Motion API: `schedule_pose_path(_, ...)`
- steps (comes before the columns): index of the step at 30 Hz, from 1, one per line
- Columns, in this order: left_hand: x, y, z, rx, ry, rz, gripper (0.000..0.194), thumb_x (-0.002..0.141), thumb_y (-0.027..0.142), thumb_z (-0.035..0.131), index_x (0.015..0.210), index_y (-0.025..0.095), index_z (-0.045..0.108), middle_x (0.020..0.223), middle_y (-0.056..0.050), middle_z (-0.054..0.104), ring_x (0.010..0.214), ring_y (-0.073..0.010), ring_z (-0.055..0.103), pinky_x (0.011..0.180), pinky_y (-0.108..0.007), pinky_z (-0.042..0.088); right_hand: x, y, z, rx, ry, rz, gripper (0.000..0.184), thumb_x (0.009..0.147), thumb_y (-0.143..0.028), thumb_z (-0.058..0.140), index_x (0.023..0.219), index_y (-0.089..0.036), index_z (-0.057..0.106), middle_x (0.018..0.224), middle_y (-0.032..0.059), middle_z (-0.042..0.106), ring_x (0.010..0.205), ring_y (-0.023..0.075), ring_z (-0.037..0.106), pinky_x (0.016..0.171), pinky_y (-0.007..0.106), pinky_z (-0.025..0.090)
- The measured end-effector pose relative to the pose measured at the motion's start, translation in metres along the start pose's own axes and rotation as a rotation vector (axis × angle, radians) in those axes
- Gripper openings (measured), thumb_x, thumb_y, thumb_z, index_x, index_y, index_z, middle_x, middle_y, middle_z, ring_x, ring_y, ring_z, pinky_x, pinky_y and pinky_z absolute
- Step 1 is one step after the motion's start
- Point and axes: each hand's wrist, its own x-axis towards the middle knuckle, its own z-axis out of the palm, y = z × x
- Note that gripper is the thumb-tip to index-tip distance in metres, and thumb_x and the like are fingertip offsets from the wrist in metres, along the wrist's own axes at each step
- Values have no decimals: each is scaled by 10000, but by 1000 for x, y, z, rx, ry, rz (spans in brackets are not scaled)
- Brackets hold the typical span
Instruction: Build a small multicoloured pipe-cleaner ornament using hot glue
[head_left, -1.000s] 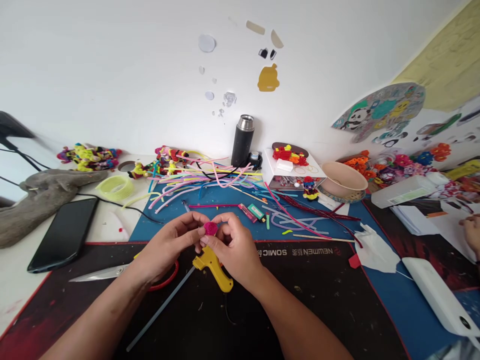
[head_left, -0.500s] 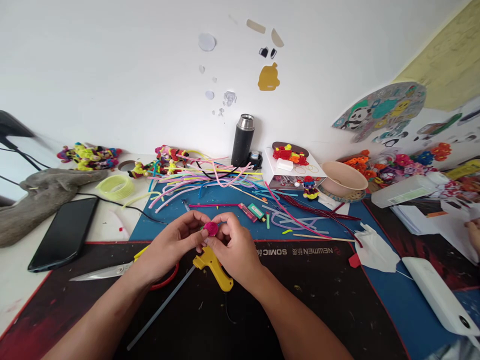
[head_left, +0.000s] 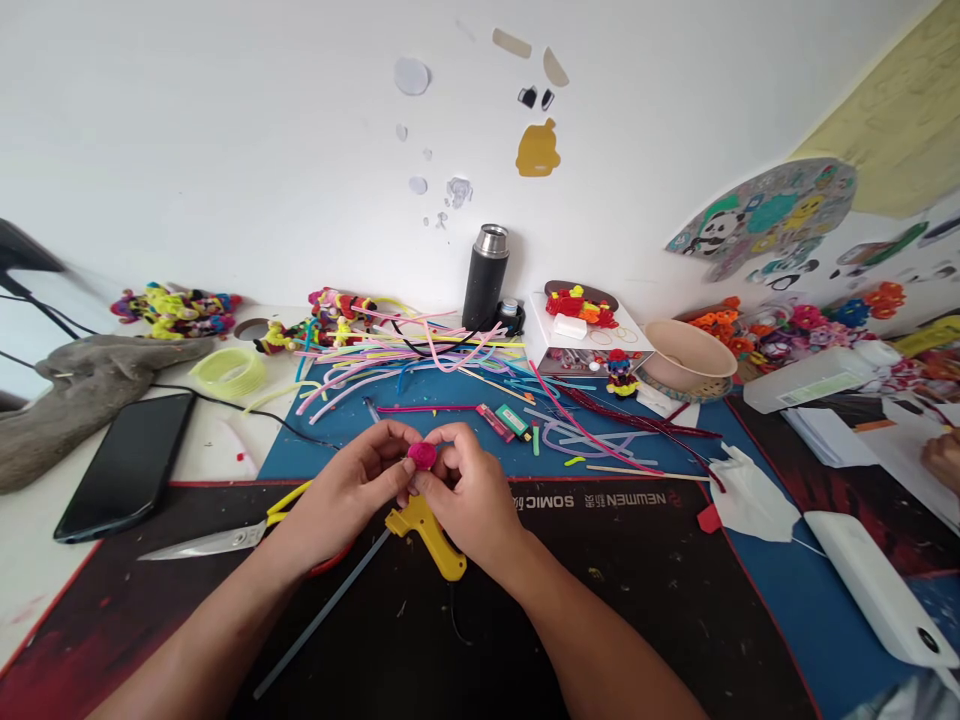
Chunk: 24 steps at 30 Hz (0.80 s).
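Observation:
Between the fingertips of both hands is a small magenta coil of pipe cleaner (head_left: 424,457), round and flat like a disc. My left hand (head_left: 379,475) pinches its left side with thumb and fingers. From the right, my right hand (head_left: 465,485) grips it the same way. Below the hands lies a yellow hot glue gun (head_left: 435,545) on the black mat, a long glue stick (head_left: 322,615) reaching out of it toward the lower left. Scissors (head_left: 217,543) with yellow and red handles lie partly hidden under my left forearm.
Loose pipe cleaners (head_left: 405,360) spread across the blue mat behind the hands. A black thermos (head_left: 485,285) stands by the wall. At left lies a phone (head_left: 127,465); at right are a bowl (head_left: 690,350) and a white device (head_left: 877,590). Another person's hand (head_left: 943,460) shows at the right edge.
Both hands stay on the magenta coil, which has tilted slightly. My left forearm has shifted a little, showing more of the yellow scissor handle. The other person's hand has moved slightly left.

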Motion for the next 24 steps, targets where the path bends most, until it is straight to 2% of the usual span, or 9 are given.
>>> schedule_pose_path(8,-2,-6,0,-3,7,16,360,999,547,757,1133,225,667,998,-36,733,808,-178,620,696,-284,513,-1,0,0,-18,4,-6,256,914,-335,741,1117,-251,610,631,-84,568,579,171,551,604,292,360)
schedule_pose_path(12,-2,-6,0,-11,20,18,354,1000,534,761,1141,225,662,995,-33,731,805,-176,625,686,-281,517,0,1,1,-21,-2,-9,259,921,-338,733,1130,-247,608,647,-77,603,571,168,550,606,296,363)
schedule_pose_path(19,-2,-6,1,-55,44,11,370,962,527,812,1117,230,654,950,-14,721,775,-163,625,674,-271,534,0,0,0,-15,-7,-16,265,935,-335,745,1153,-245,625,626,-84,574,575,170,575,595,292,374)
schedule_pose_path(24,0,-4,0,-98,79,-9,421,941,553,824,1129,227,637,934,-12,724,726,-163,635,650,-290,549,0,0,-1,58,-42,-9,320,964,-359,734,1245,-239,641,649,-71,594,558,163,575,558,282,407)
